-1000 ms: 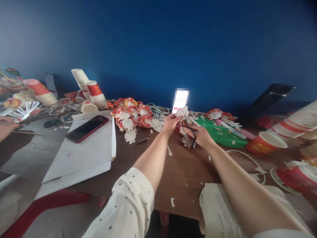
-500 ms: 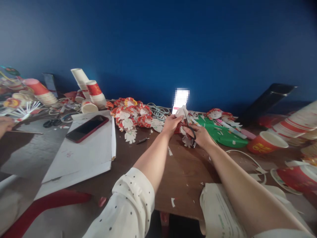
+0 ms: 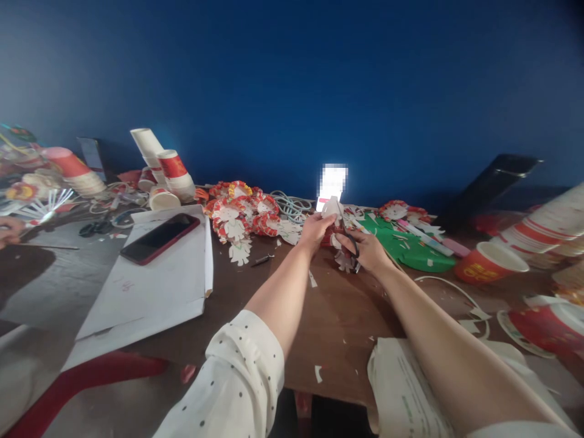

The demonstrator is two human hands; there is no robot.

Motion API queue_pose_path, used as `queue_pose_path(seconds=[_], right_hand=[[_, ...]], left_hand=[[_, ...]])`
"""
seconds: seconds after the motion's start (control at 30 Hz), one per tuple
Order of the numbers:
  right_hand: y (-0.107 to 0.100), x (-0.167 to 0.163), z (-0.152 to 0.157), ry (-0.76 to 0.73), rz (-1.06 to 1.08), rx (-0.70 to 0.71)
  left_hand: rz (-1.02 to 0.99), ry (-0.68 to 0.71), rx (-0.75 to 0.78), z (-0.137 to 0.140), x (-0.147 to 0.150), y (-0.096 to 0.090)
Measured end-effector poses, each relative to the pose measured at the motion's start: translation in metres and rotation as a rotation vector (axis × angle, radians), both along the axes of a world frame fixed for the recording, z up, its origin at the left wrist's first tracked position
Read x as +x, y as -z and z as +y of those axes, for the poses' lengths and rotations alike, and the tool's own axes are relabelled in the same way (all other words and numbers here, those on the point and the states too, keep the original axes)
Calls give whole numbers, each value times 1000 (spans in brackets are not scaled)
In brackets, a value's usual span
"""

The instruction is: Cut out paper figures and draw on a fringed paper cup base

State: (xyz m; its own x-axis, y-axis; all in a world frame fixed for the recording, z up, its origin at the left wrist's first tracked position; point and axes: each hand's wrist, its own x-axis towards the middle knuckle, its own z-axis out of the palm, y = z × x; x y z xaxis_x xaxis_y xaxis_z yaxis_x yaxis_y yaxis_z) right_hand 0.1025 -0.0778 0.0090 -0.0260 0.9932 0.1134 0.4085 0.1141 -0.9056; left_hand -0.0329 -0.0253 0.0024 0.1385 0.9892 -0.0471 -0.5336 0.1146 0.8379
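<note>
Both hands are busy here, close together over the far side of the brown table (image 3: pixel 337 328)! The left hand (image 3: pixel 318 231) pinches a small white paper piece (image 3: pixel 331 207) between thumb and fingers, held up right in front of a lit screen (image 3: pixel 328 190). And the right hand (image 3: pixel 369 249), just beside it, grips the black scissors (image 3: pixel 354 244), fingers around the handles, blades pointing up at the paper's edge; whether they bite into it, I cannot tell.

Left of the hands, a heap of red and white paper cutouts (image 3: pixel 241 213) sits next to a coiled pale cable (image 3: pixel 294 205). Over on the right, a green sheet (image 3: pixel 417 248) carries scraps and pens, with a red paper cup (image 3: pixel 483 266) tilted at its corner. A dark phone (image 3: pixel 160 238) lies on a white folder (image 3: pixel 146 298), and at the far left edge, another person's hand (image 3: pixel 10 231) holds a thin stick (image 3: pixel 55 247).
</note>
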Motion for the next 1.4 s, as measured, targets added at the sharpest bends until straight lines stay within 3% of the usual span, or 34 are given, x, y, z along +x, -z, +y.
queue_pose_path(seconds=[0.2,0.43,1.17,1.4], right_hand=[[8,4,5,-14,14,1],[-2,1,0,-10,-8,-1],[2,-2,1,-40,18,49],[-2,-4,-3,-13,30,-8]], left_hand=[[10,-7,-8,4,1,4],[39,-33,57,12,1,13],[65,-34,67,11,1,13],[100,-15,80,11,2,14]])
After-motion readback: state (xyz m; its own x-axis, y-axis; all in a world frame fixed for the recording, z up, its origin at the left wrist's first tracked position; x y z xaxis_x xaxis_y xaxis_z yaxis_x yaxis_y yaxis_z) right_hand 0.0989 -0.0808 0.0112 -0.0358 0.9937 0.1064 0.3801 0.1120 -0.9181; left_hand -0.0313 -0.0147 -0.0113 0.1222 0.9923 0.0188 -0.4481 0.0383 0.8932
